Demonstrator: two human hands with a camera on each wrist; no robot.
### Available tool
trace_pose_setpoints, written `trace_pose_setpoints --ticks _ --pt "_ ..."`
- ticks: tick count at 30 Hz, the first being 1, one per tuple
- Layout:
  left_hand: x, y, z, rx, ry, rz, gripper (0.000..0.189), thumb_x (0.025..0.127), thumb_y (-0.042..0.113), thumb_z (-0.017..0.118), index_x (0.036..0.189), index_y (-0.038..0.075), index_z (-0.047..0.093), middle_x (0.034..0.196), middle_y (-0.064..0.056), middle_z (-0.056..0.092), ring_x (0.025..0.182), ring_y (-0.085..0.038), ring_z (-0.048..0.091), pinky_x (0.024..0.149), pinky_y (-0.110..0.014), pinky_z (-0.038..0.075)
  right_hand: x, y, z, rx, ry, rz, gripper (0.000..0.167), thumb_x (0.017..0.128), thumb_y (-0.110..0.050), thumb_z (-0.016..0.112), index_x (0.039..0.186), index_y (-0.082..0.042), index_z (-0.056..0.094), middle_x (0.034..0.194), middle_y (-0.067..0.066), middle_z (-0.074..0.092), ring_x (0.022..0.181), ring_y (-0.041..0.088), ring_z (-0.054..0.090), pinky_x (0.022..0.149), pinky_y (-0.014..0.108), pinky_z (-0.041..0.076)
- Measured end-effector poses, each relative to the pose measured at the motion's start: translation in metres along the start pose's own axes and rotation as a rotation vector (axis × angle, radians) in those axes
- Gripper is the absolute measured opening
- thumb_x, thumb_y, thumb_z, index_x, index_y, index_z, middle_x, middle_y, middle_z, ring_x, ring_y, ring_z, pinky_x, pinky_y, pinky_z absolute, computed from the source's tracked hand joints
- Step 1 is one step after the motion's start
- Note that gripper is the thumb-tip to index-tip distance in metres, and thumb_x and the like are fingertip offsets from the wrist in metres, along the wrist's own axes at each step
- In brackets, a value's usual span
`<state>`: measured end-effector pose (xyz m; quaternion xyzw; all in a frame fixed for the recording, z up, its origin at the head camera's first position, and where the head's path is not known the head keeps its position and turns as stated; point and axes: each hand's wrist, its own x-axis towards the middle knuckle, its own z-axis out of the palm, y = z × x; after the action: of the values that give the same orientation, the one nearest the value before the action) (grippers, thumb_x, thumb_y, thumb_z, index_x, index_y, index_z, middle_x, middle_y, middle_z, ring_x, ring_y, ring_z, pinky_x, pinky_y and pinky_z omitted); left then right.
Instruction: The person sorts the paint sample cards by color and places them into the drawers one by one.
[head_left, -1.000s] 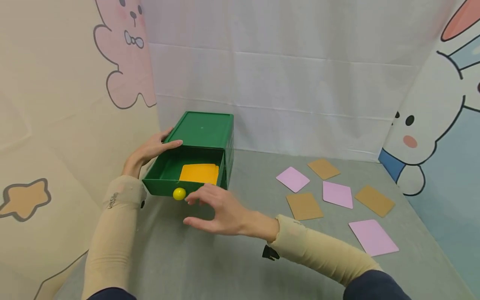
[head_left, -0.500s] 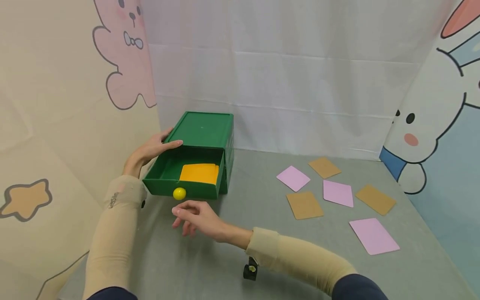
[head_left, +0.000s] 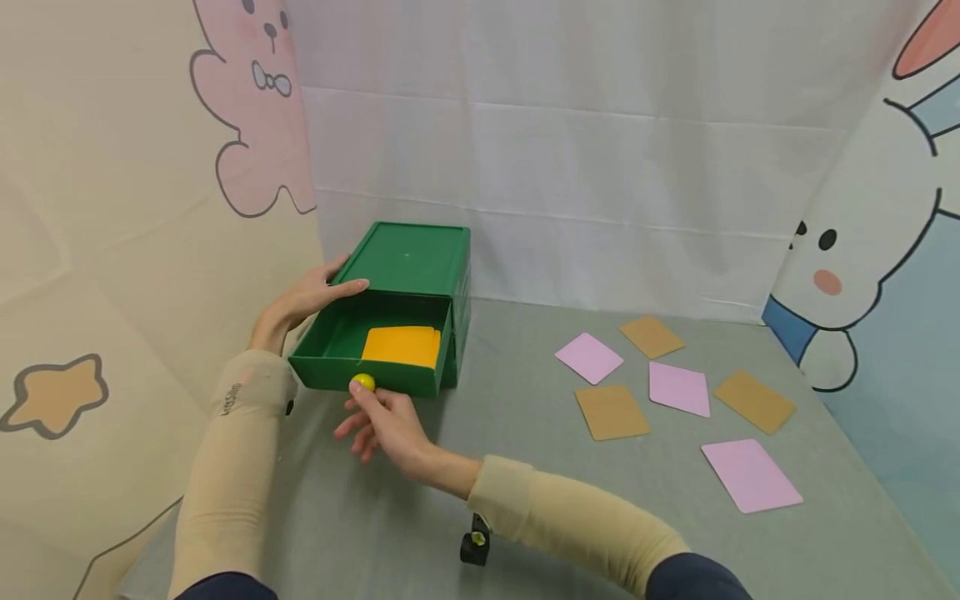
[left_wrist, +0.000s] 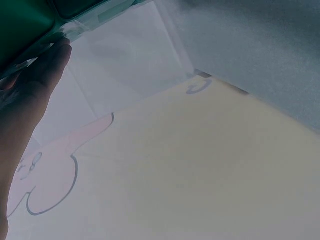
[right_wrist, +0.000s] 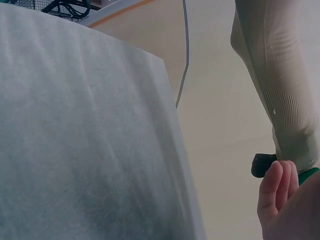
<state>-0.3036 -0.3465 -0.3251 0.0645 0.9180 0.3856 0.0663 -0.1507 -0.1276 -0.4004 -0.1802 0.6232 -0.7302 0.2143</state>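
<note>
A green drawer box [head_left: 407,260] stands at the back left, its drawer [head_left: 330,368] pulled out toward me. Yellow-orange cards [head_left: 402,345] lie in the drawer's right part. With the thumb on the top near the front edge and fingers along the left side, my left hand [head_left: 303,302] holds the box. In the left wrist view, its fingers [left_wrist: 57,57] reach the box's side. My right hand [head_left: 393,429] is at the drawer front, thumb and forefinger at the yellow knob [head_left: 365,381] and the other fingers spread below it.
To the right on the grey tabletop [head_left: 517,533] lie several cards, among them a pink card [head_left: 752,475] and a tan card [head_left: 611,412]. A white curtain [head_left: 570,167] hangs behind, and printed cartoon sheets [head_left: 135,275] flank both sides.
My right hand has moved left from the drawer's front right corner, dipped below the knob, then risen to it. The left hand, box and drawer have stayed put.
</note>
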Motion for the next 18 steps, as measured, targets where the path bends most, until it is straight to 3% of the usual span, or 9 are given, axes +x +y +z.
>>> trace_pose_setpoints --ticks 6,10,18 --pt "-0.001 0.003 0.0 -0.01 -0.009 -0.011 0.091 0.092 0.054 0.054 0.156 0.024 -0.003 0.163 -0.016 0.001 0.149 -0.042 0.006 0.115 -0.068 0.015 0.0 -0.001 0.005 0.017 0.072 -0.034 0.045 0.1 -0.042 0.049 0.096 0.0 0.064 0.093 0.029 0.07 0.047 0.011 0.052 0.043 0.02 0.046" --pt "-0.008 0.015 -0.001 -0.023 -0.022 -0.021 0.09 0.094 0.048 0.054 0.157 0.02 -0.004 0.163 -0.018 0.001 0.149 -0.043 0.006 0.115 -0.068 0.013 0.001 -0.001 0.007 0.012 0.095 -0.039 0.043 0.099 -0.041 0.05 0.094 -0.001 0.064 0.091 0.027 0.072 0.046 0.01 0.051 0.042 0.021 0.047" --pt "0.001 0.001 -0.002 -0.018 -0.013 -0.008 0.092 0.09 0.058 0.056 0.156 0.029 -0.002 0.164 -0.013 0.003 0.15 -0.04 0.007 0.115 -0.067 0.014 0.005 0.0 0.007 -0.011 0.106 -0.041 0.043 0.099 -0.043 0.05 0.091 -0.003 0.065 0.086 0.02 0.074 0.047 0.015 0.051 0.044 0.021 0.048"
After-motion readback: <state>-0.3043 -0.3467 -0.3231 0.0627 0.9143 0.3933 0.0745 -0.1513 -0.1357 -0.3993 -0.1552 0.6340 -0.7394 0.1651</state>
